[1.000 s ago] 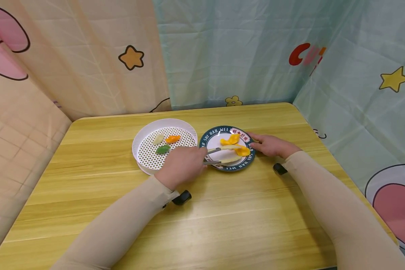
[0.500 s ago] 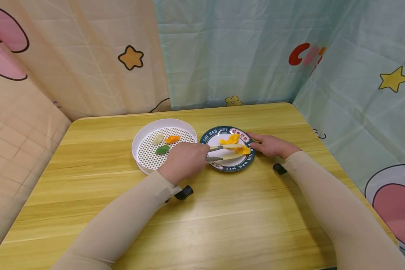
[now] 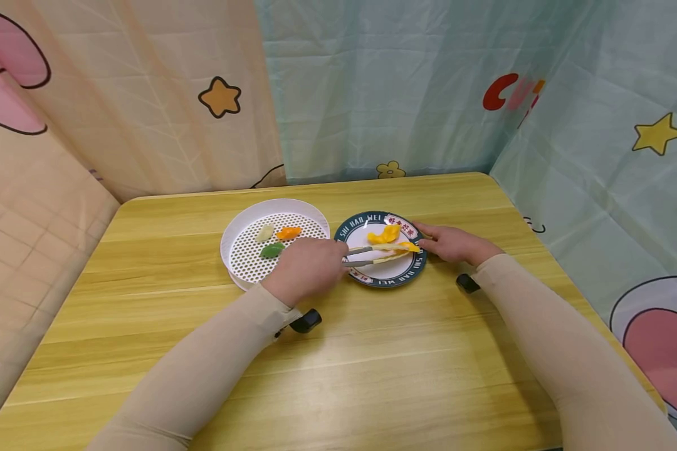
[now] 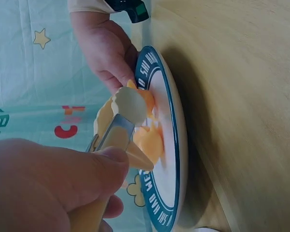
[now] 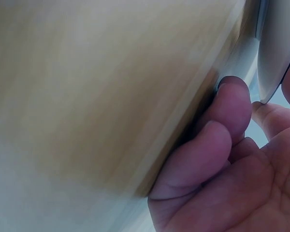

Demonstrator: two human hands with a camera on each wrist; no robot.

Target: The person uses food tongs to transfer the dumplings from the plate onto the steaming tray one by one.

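Note:
My left hand (image 3: 309,268) grips a pair of tongs (image 3: 363,250) with metal arms and cream, scalloped tips. The tips have come together at a yellow toy dumpling (image 3: 410,247) near the plate's right side; the tips partly cover it, and I cannot tell how firmly it is caught. Another yellow dumpling (image 3: 385,235) lies on the plate farther back, seen also in the left wrist view as an orange-yellow lump (image 4: 150,144). My right hand (image 3: 454,243) pinches the right rim of the white, blue-bordered plate (image 3: 386,281), the thumb above and a finger (image 5: 273,118) below.
Left of the plate stands a round white steamer tray (image 3: 242,220) with a perforated floor. In it lie a pale dumpling (image 3: 265,233), an orange dumpling (image 3: 289,233) and a green dumpling (image 3: 272,250). The wooden table (image 3: 406,363) ends at a curtain behind.
The tongs' tips have drawn together around the right-hand yellow dumpling. My left hand has shifted slightly. The right hand and the plate have stayed in place.

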